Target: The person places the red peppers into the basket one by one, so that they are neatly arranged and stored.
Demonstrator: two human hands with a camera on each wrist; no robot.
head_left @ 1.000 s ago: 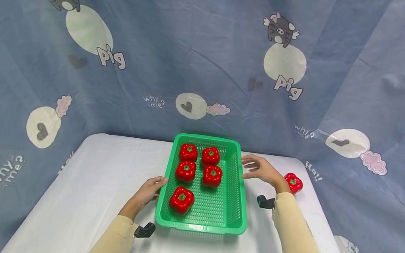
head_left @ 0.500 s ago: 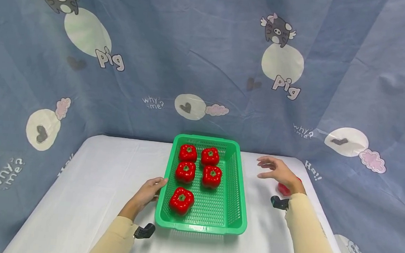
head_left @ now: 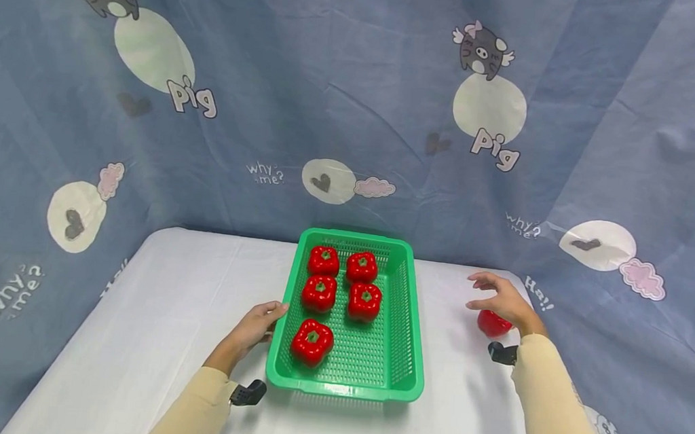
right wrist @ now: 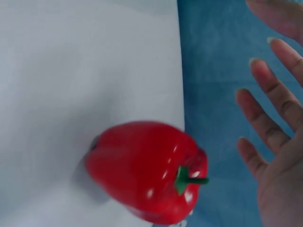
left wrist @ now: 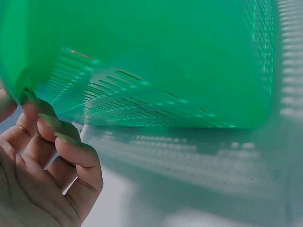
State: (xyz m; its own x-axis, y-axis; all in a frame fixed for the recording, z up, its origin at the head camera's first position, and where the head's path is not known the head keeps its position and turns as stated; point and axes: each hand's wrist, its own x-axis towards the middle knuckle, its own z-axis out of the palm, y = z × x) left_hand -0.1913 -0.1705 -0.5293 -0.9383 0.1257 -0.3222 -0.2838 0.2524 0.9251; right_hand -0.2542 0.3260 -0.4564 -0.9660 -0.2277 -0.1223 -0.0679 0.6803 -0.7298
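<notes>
On the left side of the green plastic basket (head_left: 343,390), my left hand (head_left: 256,325) grips the rim, thumb on top and fingertips curled under it. The left wrist view shows those fingers (left wrist: 78,151) at the rim's underside. Several red bell peppers with green stems stand in the basket, the nearest one (head_left: 311,343) at its front left. My right hand (head_left: 500,300) hovers with spread fingers over a loose red bell pepper (head_left: 492,324), partly hiding it. In the right wrist view that bell pepper (right wrist: 142,165) lies apart from the fingers (right wrist: 265,123).
A white-covered table (head_left: 194,300) carries everything. Its right edge runs close beside the loose bell pepper. Behind the table hangs a blue cloth (head_left: 355,122) printed with pigs and words. The basket's right half shows its bare perforated floor.
My right hand has moved right, from beside the basket's right rim to over the loose bell pepper. The left hand and the basket have stayed in place.
</notes>
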